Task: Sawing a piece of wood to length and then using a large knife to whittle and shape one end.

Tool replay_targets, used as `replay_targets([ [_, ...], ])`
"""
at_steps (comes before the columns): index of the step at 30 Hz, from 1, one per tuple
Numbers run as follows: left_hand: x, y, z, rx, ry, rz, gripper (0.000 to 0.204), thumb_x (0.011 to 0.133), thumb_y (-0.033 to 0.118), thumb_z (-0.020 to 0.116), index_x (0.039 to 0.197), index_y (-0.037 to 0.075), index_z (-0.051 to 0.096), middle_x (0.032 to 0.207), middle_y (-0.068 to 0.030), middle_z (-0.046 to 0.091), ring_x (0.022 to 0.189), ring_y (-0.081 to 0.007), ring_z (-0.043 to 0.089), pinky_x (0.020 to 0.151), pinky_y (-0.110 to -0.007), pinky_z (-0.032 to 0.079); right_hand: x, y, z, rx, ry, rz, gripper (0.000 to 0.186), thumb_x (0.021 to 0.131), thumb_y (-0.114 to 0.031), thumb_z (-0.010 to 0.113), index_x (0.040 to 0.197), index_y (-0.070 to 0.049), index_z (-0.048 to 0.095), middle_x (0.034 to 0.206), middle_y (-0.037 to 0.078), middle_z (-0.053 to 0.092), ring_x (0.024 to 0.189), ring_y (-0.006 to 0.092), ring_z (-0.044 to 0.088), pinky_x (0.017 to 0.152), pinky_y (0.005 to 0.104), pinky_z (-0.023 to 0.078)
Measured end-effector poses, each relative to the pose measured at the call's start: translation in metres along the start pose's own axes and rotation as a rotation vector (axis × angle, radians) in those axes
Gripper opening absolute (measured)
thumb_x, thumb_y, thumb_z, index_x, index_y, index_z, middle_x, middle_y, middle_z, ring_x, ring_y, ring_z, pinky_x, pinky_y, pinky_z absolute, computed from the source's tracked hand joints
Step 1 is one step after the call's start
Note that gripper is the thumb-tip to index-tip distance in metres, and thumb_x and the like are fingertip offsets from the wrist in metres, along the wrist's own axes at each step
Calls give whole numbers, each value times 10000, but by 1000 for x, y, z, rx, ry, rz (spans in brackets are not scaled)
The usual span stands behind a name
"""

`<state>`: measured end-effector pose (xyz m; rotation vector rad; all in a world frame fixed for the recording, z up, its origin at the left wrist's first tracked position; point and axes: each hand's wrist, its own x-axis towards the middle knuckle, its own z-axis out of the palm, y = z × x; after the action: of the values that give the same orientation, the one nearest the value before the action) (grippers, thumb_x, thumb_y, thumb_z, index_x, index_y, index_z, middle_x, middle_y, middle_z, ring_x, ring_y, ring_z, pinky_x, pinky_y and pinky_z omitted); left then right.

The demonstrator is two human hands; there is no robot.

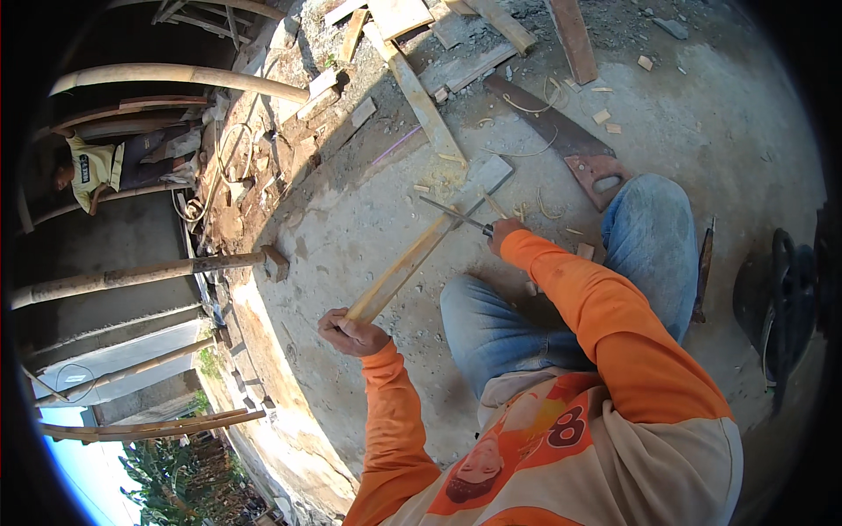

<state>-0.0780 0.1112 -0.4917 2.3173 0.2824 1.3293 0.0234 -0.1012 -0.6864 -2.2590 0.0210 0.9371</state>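
My left hand [353,333] is closed around the near end of a narrow wooden strip [399,268]. The strip slants away to the upper right, its greyer far part low over the concrete in front of my knees. In my right hand [507,235] is a knife-like tool [456,215] with a narrow dark blade, gripped by its handle. The blade lies across the strip's upper part; whether its edge touches the wood I cannot tell. Pale curled shavings [548,206] are scattered close to my right hand. A handsaw [566,131] rests just beyond my right knee.
Long boards [421,101] and offcuts [601,116] lie at the far side. A slim tool [704,272] is right of my knee, with a black object [781,302] beyond it. Bamboo poles [140,276] stand at the left. Another person [101,167] is at the upper left.
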Motion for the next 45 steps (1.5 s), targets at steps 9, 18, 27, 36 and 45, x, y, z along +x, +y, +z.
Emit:
replay_targets([
  [9,-8,-1,-7,-69,-30,31,249,871,255,381,752,37,396,728,-87,428,655,-194,403,620,-319,366,13,44,14,42,-64,129,298,782,-275,609,1009,-83,634,958,188,641,925,357,614,825,425,494],
  [18,-32,-8,-30,-152,-85,-47,247,895,269,392,808,38,380,810,-98,445,706,-180,401,664,-314,372,-4,11,24,44,104,103,343,776,-247,612,950,49,611,970,228,630,966,359,603,838,412,493],
  [27,-144,31,-97,-32,-495,-139,357,747,69,665,1047,-5,485,1160,-229,486,1079,-359,489,930,-400,395,-20,-32,40,1143,-155,273,505,717,-494,717,744,-9,581,683,110,593,442,167,480,410,326,400],
  [36,-128,51,-149,-136,-762,-330,658,735,229,699,1252,-32,386,1249,-262,436,1159,-383,443,971,-423,365,-103,-106,-11,812,-56,-108,458,639,-410,785,716,-35,534,622,40,519,440,135,464,420,308,397],
  [45,37,91,-16,-493,-762,-549,871,745,421,717,1321,-63,279,1187,-207,516,1097,-264,514,935,-352,404,-175,-117,-37,489,338,-752,575,633,-462,771,870,13,549,671,100,580,612,205,583,586,323,477],
])
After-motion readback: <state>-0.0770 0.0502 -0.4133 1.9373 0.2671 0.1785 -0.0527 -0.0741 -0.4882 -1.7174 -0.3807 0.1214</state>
